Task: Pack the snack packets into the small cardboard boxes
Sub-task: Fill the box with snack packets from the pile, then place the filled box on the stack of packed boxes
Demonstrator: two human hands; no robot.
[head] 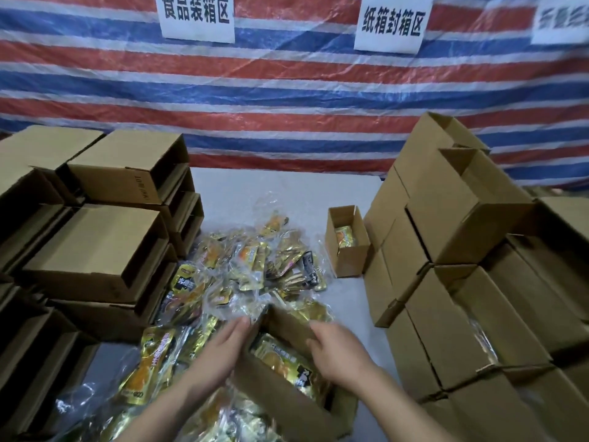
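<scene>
Resting on the near box, both grips lie released: the left hand at its 9 o'clock wall, the right hand at its 2 o'clock rim. One gold packet is seen inside. Filling appears in hand; another packet must be taken from the pile at 11 o'clock. A second small open box stands at 1 o'clock on the tabletop. Stacked boxes are too many for counting.

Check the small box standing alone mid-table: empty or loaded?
Loaded, at least partly. The small box stands upright and open-topped, with a gold snack packet visible inside. How many packets it holds cannot be told.
</scene>
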